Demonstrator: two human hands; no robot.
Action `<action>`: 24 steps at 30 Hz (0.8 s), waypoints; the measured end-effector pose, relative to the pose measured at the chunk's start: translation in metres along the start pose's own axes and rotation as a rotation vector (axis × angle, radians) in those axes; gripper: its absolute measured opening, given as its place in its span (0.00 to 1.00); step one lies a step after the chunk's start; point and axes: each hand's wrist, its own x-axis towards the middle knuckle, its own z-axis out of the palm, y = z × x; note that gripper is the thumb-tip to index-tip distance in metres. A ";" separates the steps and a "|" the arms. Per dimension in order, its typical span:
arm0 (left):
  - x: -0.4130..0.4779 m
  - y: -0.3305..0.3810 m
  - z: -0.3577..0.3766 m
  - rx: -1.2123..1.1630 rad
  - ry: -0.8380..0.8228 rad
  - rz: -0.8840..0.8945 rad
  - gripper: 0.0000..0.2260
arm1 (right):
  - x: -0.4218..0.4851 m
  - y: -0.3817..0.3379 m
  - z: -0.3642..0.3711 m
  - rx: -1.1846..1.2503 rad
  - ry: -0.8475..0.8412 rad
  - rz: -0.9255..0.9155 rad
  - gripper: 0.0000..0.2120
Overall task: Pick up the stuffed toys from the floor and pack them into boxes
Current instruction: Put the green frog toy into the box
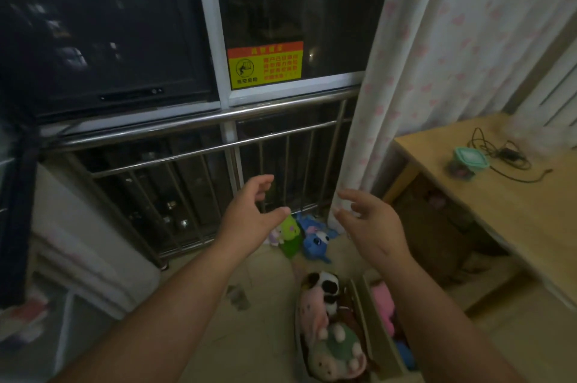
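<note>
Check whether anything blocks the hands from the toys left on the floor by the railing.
Nothing visible does. The left hand and right hand are open in the air, with the green toy and blue toy beyond them on the floor. The curtain hangs beside the pile, not over it.

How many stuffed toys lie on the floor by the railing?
3. A green toy in the middle, a blue toy to its right, a small pale toy to its left, partly behind the left hand. The blue one may be two; more may be hidden.
</note>
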 end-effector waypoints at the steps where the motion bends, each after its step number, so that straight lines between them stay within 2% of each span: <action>1: 0.004 -0.002 0.000 -0.007 -0.009 -0.004 0.27 | 0.003 0.000 0.003 -0.013 0.007 0.003 0.17; 9: 0.058 -0.011 0.019 -0.028 -0.028 -0.029 0.26 | 0.055 0.012 0.017 -0.003 -0.028 0.069 0.21; 24: 0.166 -0.024 0.078 -0.013 -0.036 -0.067 0.25 | 0.151 0.048 0.032 -0.027 -0.107 0.131 0.22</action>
